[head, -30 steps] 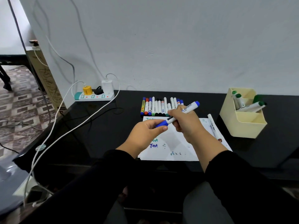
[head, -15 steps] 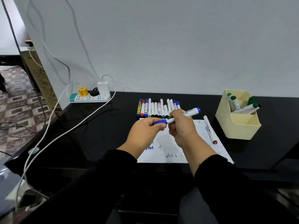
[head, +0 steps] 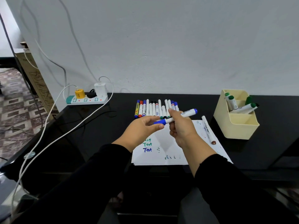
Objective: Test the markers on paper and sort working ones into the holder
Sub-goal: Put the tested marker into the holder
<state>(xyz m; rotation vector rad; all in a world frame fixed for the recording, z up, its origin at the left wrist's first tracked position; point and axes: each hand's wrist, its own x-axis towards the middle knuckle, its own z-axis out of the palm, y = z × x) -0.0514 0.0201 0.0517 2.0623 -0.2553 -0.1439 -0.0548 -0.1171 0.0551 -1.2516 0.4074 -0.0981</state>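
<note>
A blue-capped white marker (head: 186, 114) hangs in the air above the white paper (head: 169, 143). My right hand (head: 179, 125) grips its barrel, and my left hand (head: 144, 126) pinches the blue cap at its near end. The cap sits on the marker. The paper carries "Test" in green and blue plus small scribbles. A row of several markers (head: 156, 109) lies behind the paper. A cream holder (head: 236, 122) at the right contains green-capped markers (head: 242, 108). One brown-tipped marker (head: 208, 130) rests on the paper's right edge.
The black desk (head: 97, 135) runs to a white wall. A power strip (head: 86, 99) with plugs and a charger sits at the back left, and its white cable (head: 64, 135) trails across the desk's left side and over the front edge.
Both hands stay on the blue marker and have barely moved relative to the paper. The camera has shifted slightly.
</note>
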